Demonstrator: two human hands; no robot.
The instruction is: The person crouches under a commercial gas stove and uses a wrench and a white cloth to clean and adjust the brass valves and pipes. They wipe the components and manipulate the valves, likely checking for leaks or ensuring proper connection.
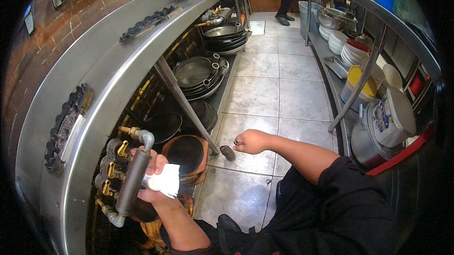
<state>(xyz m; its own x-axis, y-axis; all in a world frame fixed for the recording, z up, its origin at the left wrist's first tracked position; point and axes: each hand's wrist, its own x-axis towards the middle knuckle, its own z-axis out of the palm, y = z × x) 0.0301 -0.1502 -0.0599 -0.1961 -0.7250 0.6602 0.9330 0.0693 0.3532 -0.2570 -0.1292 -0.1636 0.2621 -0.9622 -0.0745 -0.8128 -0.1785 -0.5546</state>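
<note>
the folded white paper (pixel 164 180) sits in my left hand (pixel 156 164), between my curled fingers above and the base of my hand below, just behind the dark horizontal-ended pipe cylinder (pixel 134 181), which hides part of my grip. beside it are the brass valves (pixel 111 170). my left forearm rises from the lower edge.

my right hand (pixel 254 141) is closed in a fist around a small metal piece (pixel 238 142) whose round end peeks out on the left. a dark lump (pixel 228 153) shows just beside it, over the tiled floor (pixel 250 92); i cannot tell whether the two join. my right arm reaches across from the right, elbow bent.
</note>
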